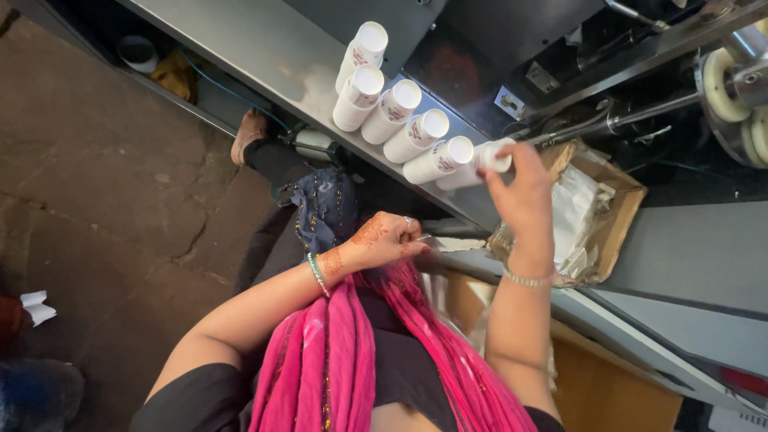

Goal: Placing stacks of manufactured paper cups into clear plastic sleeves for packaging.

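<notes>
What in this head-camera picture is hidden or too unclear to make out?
- Right hand: its fingers cover the end of the white cup stack it grips.
- Left hand: curled shut; anything inside is hidden.
- Cardboard box: its contents are blurred by clear plastic.
- Machine rollers: cut off by the right edge.

I am in a small factory workshop: beyond my hand (pixel 524 192) stand a steel machine (pixel 720 80) with rollers and stacked paper cups (pixel 392 112), over a rough stone floor (pixel 96 160).

Brown cardboard box (pixel 614 210) of clear plastic bags (pixel 572 212) beside printed white cups (pixel 400 112).
</notes>
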